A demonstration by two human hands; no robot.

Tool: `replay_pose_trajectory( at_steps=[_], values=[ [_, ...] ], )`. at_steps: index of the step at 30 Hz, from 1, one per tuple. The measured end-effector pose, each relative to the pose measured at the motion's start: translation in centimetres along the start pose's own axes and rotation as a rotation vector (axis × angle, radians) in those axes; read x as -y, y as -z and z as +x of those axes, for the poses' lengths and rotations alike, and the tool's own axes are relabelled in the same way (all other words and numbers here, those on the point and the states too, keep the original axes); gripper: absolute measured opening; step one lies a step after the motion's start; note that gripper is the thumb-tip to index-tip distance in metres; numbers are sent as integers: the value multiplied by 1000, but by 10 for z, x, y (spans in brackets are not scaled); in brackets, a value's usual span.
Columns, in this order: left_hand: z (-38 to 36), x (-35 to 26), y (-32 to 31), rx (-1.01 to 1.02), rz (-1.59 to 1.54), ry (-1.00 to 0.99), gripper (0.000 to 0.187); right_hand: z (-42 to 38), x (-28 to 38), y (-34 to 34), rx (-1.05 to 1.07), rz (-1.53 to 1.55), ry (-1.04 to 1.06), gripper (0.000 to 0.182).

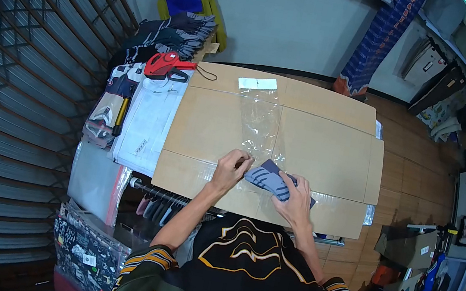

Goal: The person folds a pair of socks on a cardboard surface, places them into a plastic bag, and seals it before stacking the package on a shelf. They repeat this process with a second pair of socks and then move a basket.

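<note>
A folded pair of blue-grey socks with dark stripes is gripped in my right hand, close over the cardboard. My left hand is closed in a pinch at the near end of a clear plastic bag, just left of the socks. The bag lies flat, stretching away from me, with a white header strip at its far end. Under both hands lies the flattened cardboard sheet, creased and taped along its near side.
A red label gun rests at the table's left with white plastic packs and a yellow-and-black cutter. Dark folded clothes are piled at the back left. Hangers on a rail show below the near edge.
</note>
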State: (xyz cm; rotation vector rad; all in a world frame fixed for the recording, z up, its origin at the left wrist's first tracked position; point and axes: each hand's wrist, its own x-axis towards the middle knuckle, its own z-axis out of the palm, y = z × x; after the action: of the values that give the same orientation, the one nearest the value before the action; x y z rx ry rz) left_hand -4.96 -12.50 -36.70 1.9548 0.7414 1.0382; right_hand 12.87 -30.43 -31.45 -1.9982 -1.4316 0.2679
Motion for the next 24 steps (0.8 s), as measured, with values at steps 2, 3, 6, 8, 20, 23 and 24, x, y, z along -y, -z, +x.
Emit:
replay_pose_trajectory(
  at_steps=[2,3,6,8,20,23,24],
  values=[
    [2,-6,1,-14,1,-13,13,1,1,4,50,0,10,70],
    [1,-2,0,-19,-15,-5,13,3,1,8,85,0,22,71],
    [-2,7,-4,-24,-49,14,14,7,-1,11,136,14,28,72],
    [-3,7,-4,-19,-55,19,15,6,-1,10,106,8,10,73],
    [0,-14,-1,-25,-68,14,8,1,11,-25,-74,-176,-168,80],
    [-2,-2,-4,-40,-69,-14,9,5,19,-28,-42,-207,-173,84],
    [-2,-4,-4,-31,-42,-22,9,7,22,-29,-30,-223,-176,85]
  ],
)
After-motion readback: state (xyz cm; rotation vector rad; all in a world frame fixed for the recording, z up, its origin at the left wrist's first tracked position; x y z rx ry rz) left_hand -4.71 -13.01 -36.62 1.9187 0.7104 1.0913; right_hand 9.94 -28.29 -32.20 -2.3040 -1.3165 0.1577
